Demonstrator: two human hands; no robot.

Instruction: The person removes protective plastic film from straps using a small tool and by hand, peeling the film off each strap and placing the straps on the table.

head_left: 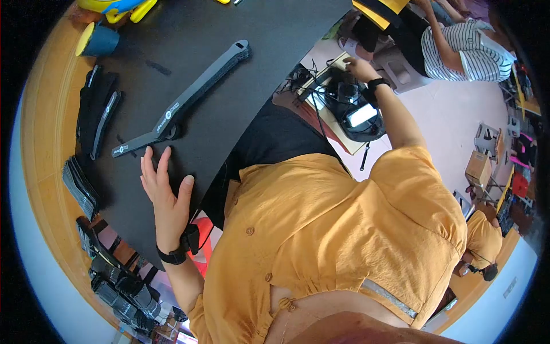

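Observation:
On the dark tabletop (189,23) my left hand (166,198) is open and its fingers are spread. Its fingertips are at the lower edge of a dark grey strap (197,89) with white lettering, a slotted end and a bent, folded shape. Nothing is in its palm. My right hand (362,70) reaches to the far side, its fingers curled at the corner of a pale yellow box (342,62). Whatever they hold there is hidden. Beside this hand lie black cables and devices, one with a bright white screen (361,116).
More dark straps (103,117) and a folded stack (80,186) lie along the table's left side. A blue cup (100,41) with a yellow rim stands near the upper left. A person in a striped shirt (467,51) sits at the upper right, beside a grey stool (404,74).

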